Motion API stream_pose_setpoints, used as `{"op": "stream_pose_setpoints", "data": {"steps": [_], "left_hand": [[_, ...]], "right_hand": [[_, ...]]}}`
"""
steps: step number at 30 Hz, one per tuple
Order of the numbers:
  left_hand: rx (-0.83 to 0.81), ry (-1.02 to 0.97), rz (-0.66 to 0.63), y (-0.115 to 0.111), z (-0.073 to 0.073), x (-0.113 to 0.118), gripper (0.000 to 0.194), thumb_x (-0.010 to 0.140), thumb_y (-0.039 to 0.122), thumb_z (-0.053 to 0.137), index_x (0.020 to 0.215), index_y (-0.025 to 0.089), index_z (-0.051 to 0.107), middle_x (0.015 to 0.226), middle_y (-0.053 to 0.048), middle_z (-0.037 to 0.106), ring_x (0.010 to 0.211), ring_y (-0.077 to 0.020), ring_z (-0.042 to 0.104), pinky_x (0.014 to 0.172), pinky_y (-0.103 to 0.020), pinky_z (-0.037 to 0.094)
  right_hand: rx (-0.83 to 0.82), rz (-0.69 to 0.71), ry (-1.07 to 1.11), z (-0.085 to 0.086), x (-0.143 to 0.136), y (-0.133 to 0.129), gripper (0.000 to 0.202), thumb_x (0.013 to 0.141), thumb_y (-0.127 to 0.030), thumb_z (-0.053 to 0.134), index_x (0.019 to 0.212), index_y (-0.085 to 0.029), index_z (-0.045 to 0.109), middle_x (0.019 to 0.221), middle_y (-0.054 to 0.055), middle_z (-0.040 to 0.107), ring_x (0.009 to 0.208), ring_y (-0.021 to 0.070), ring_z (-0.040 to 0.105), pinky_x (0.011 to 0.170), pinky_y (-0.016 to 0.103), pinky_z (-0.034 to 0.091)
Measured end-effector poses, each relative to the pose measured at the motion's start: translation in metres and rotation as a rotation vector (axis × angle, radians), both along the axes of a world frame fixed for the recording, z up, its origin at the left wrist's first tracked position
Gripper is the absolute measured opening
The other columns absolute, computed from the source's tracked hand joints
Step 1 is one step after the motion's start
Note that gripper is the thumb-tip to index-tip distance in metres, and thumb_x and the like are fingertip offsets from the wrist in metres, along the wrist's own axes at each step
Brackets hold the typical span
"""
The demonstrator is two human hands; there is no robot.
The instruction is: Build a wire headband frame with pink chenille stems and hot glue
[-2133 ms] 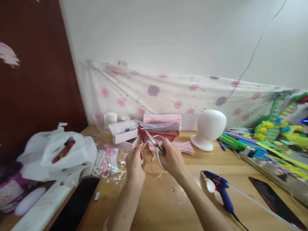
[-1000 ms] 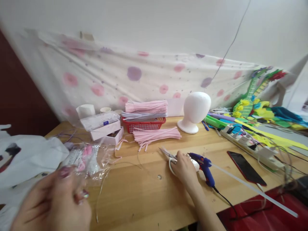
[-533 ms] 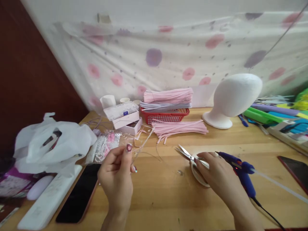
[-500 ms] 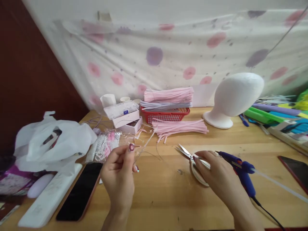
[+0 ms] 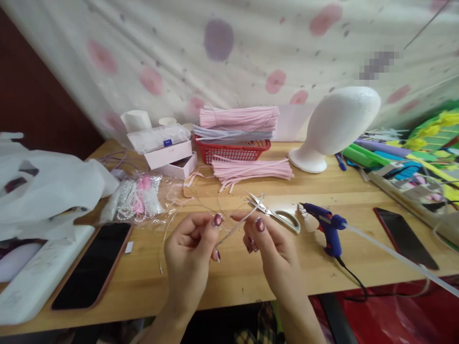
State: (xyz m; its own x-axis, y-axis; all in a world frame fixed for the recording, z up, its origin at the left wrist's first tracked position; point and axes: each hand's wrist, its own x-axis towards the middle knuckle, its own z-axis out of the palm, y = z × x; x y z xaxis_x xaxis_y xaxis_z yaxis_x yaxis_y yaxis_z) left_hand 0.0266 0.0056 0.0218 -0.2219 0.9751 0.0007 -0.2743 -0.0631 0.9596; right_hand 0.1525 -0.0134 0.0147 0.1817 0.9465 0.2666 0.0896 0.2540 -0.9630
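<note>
My left hand (image 5: 191, 251) has its thumb and fingers pinched on a thin pale strip (image 5: 229, 232), which slants up and to the right. My right hand (image 5: 274, 248) is close beside it, index finger stretched toward the strip and thumb apart from it. Whether that fingertip touches the strip I cannot tell. Behind my right hand lie scissors (image 5: 292, 222) with pale handles, flat on the table and out of my grasp. Thin wires (image 5: 206, 206) curl over the wood behind my hands.
A blue glue gun (image 5: 332, 229) lies right, its long glue stick pointing toward me. Pink pipe cleaners (image 5: 254, 173) lie before a red basket (image 5: 233, 152). A white foam head (image 5: 340, 122) stands behind. Left are a phone (image 5: 93, 267) and bagged beads (image 5: 138, 198).
My right hand has let go of the scissors, now lying on the table, and moved left toward the strip. My left hand still pinches the strip. The view has tilted down.
</note>
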Motion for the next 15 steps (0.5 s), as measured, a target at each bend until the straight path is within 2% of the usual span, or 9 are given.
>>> {"op": "stream_pose_setpoints", "data": {"steps": [6,9,15], "left_hand": [[-0.006,-0.028,-0.015,0.005,-0.002,0.006,0.018,0.076,0.031,0.076,0.067,0.019,0.067,0.043,0.009,0.049,0.034,-0.0018,0.041,0.034,-0.009,0.035],[-0.002,-0.032,-0.023,0.009,-0.006,0.007,0.018,0.078,0.033,0.076,0.069,0.02,0.067,0.045,0.009,0.05,0.036,-0.0017,0.043,0.036,-0.008,0.036],[0.027,-0.056,-0.026,0.014,-0.013,0.005,0.019,0.08,0.034,0.076,0.072,0.02,0.067,0.043,0.01,0.048,0.037,-0.0014,0.044,0.037,-0.007,0.038]], "right_hand": [[0.059,0.0,-0.018,-0.005,-0.007,-0.004,0.02,0.098,-0.037,0.053,0.1,-0.029,0.072,0.07,-0.003,0.05,0.062,0.0108,0.047,0.059,0.023,0.041],[0.057,0.046,-0.026,-0.007,-0.008,-0.003,0.017,0.098,-0.033,0.054,0.102,-0.03,0.07,0.074,-0.002,0.054,0.065,0.0113,0.049,0.061,0.024,0.043],[0.015,0.079,-0.005,-0.006,-0.009,0.002,0.012,0.096,-0.027,0.059,0.088,-0.025,0.068,0.079,-0.002,0.061,0.073,0.0115,0.056,0.066,0.024,0.045]]}}
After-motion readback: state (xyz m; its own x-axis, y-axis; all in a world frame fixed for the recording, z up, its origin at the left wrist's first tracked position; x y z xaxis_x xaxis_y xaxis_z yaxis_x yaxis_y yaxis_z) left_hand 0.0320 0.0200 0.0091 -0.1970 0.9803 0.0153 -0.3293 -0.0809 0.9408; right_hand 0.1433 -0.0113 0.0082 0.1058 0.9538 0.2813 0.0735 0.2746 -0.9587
